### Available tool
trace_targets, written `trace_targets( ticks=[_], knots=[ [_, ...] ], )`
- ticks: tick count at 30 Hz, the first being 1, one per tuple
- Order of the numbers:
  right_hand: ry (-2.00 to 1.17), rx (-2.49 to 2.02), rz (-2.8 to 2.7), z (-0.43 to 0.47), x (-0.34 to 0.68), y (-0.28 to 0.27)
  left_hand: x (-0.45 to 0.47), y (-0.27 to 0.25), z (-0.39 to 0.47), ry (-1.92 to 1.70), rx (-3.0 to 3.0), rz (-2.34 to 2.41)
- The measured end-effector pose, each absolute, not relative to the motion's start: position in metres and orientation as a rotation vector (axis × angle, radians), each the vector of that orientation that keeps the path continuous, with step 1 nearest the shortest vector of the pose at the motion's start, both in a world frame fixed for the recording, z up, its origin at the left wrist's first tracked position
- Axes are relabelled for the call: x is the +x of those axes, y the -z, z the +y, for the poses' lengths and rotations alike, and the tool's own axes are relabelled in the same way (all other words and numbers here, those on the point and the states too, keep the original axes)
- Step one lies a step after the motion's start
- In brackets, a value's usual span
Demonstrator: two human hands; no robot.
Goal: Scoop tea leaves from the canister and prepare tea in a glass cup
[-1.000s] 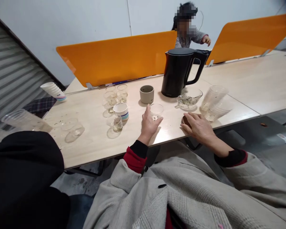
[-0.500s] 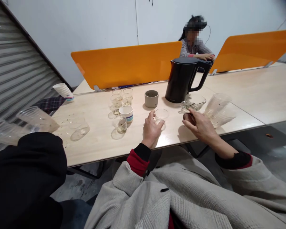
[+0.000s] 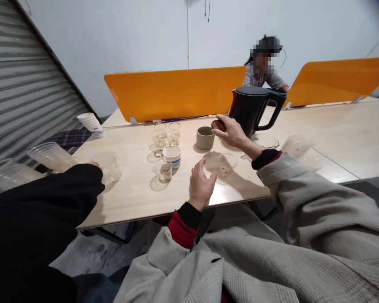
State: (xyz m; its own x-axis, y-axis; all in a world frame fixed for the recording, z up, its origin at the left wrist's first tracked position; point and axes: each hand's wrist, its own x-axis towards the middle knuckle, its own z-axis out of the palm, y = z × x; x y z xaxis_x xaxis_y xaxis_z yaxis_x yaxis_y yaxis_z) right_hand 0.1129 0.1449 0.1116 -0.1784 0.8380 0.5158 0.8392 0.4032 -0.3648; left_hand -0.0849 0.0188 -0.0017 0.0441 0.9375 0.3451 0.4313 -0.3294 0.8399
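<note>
My right hand is closed around a small dark-brown round piece; whether it is a lid or a shallow cup I cannot tell. Just left of it stands a grey-beige cup with a dark inside. My left hand hovers near the table's front edge, fingers apart, holding nothing. To its right, a small gap away, stands a clear plastic cup. A paper cup with a blue band and a clear cup with bits in liquid are to its left.
A black kettle stands behind my right hand, with a glass pitcher partly hidden by my forearm. Stacked clear cups lie at right. An orange divider crosses the table. A neighbour's black sleeve reaches in from the left.
My right hand has moved left and away from me, from beside the glass pitcher to the grey-beige cup, carrying the brown piece. My left hand has come off the clear cup.
</note>
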Motion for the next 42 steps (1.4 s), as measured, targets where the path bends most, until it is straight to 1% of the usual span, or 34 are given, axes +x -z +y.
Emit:
trace_targets(
  ticks=[6,12,23,32,37,42],
  knots=[
    [-0.063,-1.397,-2.198,0.199,0.099,-0.104,-0.084,0.000,0.014,-1.224,1.807,1.364],
    [-0.019,-1.455,-2.350,0.226,0.087,-0.093,-0.084,-0.001,0.011,-1.196,1.836,1.352],
    [0.037,-1.519,-2.507,0.231,0.079,-0.081,-0.084,-0.001,0.008,-1.200,1.871,1.304],
    [0.105,-1.613,-2.556,0.211,0.089,-0.083,-0.084,-0.002,0.007,-1.170,1.874,1.288],
    [0.101,-1.749,-2.400,0.189,0.106,-0.097,-0.084,-0.003,0.009,-1.147,1.874,1.303],
    [0.248,-1.665,-1.846,0.153,0.142,-0.149,-0.085,-0.003,0.010,-1.154,1.889,1.296]
  ],
)
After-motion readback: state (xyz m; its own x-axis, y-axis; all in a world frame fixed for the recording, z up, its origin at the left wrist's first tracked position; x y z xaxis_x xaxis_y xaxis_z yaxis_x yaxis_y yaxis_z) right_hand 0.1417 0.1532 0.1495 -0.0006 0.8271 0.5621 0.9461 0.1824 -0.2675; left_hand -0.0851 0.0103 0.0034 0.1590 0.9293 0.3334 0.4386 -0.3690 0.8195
